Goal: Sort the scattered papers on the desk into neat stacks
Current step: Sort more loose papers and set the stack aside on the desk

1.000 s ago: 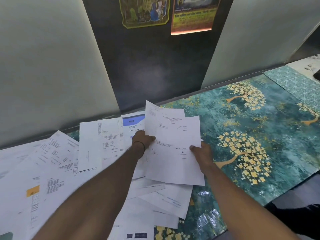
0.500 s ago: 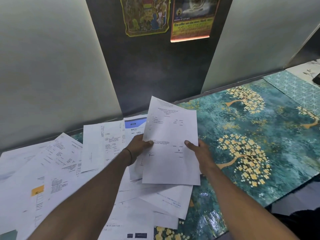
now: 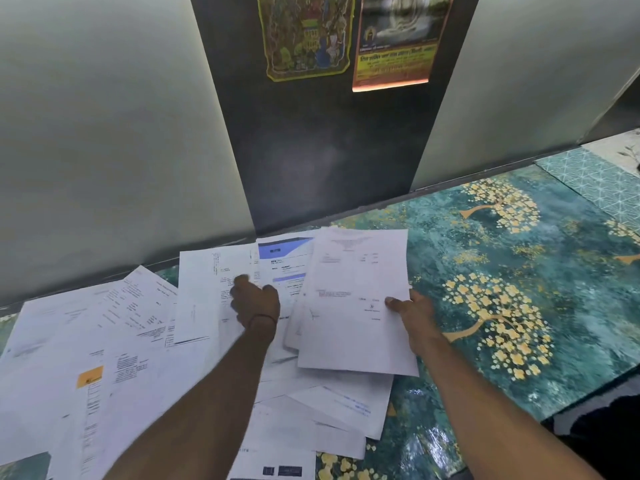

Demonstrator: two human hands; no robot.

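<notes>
Scattered white printed papers (image 3: 138, 341) cover the left of the teal gold-tree-patterned desk (image 3: 519, 237). Left hand (image 3: 256, 299) has quit the gathered white sheaf (image 3: 353, 299); right hand (image 3: 412, 317) pinches it alone. Left fingers (image 3: 242, 281) curl over a loose sheet (image 3: 204, 282), blurred; I can't tell contact. Next pickup, I reckon.

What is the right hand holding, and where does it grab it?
The right hand pinches a thin stack of printed sheets at its right edge, thumb on top.
</notes>
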